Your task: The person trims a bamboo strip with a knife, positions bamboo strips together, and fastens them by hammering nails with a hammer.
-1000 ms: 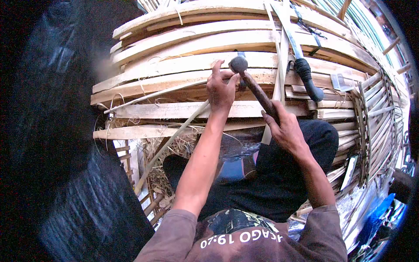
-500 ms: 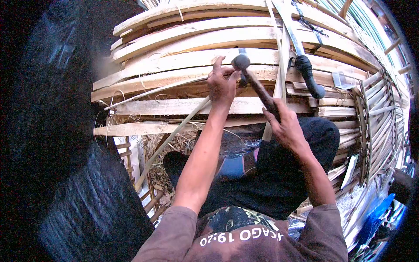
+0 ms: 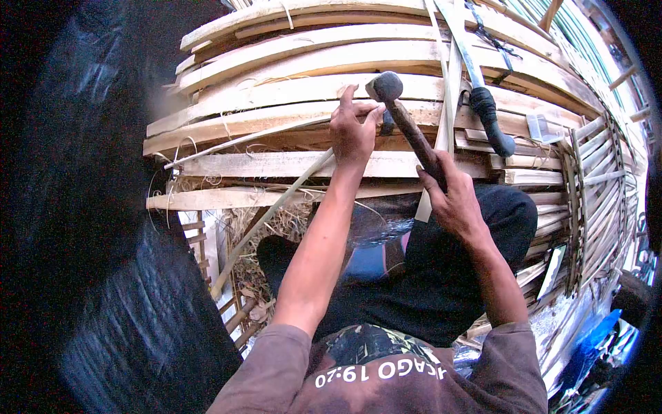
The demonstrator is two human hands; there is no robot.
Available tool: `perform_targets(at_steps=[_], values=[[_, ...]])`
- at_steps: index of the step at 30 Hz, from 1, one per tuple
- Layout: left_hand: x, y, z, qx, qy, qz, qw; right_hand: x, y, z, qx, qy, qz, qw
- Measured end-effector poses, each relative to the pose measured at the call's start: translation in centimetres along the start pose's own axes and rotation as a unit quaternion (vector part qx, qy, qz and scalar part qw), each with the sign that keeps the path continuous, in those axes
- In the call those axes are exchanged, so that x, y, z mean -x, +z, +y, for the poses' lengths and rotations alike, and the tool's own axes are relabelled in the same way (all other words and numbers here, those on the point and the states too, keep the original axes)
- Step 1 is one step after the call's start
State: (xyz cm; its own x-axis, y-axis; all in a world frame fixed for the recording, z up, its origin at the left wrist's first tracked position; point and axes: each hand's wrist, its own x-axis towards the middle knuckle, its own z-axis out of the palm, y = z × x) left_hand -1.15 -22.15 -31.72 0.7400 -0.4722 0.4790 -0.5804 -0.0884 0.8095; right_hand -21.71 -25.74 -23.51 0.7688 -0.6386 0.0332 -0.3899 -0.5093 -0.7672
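Right hand [image 3: 452, 193] first: it's wrapped snugly around the lower handle of the hammer [image 3: 414, 132], thumb along one side, and from my distant seat the hold looks firm. The hammer slants up and away from the body, over the pale boards [image 3: 262, 165], and here's the change: its dark, rounded head has risen a little and drifted toward the right of my view over the last second, opening a small gap beside the left fingertips. As I judge it, that leaves the raised fingers freer, and I see no blow landing at this instant.

Over to the left hand [image 3: 353, 134], which has barely moved against the boards. Index finger up, thumb and another finger drawn close together, the rest curled. Two thin pieces run in behind it: a slender strip [image 3: 234, 143] lying across the boards, and a longer strip [image 3: 289, 192] climbing from the lower left. Whether the fingers grip either one, I can't tell; the hand itself blocks me. Just beside the thumb sits a dark piece [image 3: 387, 124], too little showing to name.

Off to the right lie a knife [image 3: 484, 105] with a wrapped handle and a clear plastic box [image 3: 545, 129], both apart from the hands.
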Motion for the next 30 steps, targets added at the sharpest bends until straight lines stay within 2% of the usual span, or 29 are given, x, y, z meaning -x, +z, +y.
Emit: perform_targets(at_steps=[3, 5, 7, 9, 11, 13, 17, 18, 21, 30], values=[[-0.3, 0.0, 0.2, 0.026, 0.0, -0.005, 1.0, -0.1, 0.3, 1.0, -0.015, -0.022, 0.017, 1.0], [-0.2, 0.0, 0.5, -0.011, -0.06, -0.025, 0.998, -0.1, 0.3, 1.8, 0.016, 0.01, -0.013, 1.0], [-0.2, -0.1, 0.5, -0.004, -0.064, -0.023, 0.998, 0.0, 0.0, 0.8, 0.016, -0.001, -0.003, 1.0], [-0.2, 0.0, 0.5, 0.014, -0.019, -0.006, 1.0, 0.2, -0.6, -0.6, -0.016, -0.004, 0.026, 1.0], [-0.1, 0.1, 0.0, -0.009, 0.001, -0.017, 1.0, 0.0, -1.0, -0.8, -0.007, 0.009, 0.033, 0.999], [-0.1, -0.2, -0.1, 0.032, 0.033, -0.035, 0.998, -0.2, -1.4, -0.8, -0.024, 0.038, 0.046, 0.998], [-0.3, -1.0, -0.3, 0.058, 0.022, -0.065, 0.996, 0.2, -1.0, 1.3, -0.038, 0.023, 0.085, 0.995], [-0.3, -1.1, -0.3, 0.058, 0.023, -0.066, 0.996, 0.4, -1.2, 1.0, -0.03, 0.056, 0.073, 0.995], [-0.3, -1.3, -0.2, 0.052, 0.022, -0.084, 0.995, 0.8, -1.3, 1.0, -0.037, 0.049, 0.048, 0.997], [0.1, -1.1, -0.8, 0.03, 0.053, -0.075, 0.995, 0.2, 0.2, 0.3, -0.027, -0.024, 0.028, 0.999]])
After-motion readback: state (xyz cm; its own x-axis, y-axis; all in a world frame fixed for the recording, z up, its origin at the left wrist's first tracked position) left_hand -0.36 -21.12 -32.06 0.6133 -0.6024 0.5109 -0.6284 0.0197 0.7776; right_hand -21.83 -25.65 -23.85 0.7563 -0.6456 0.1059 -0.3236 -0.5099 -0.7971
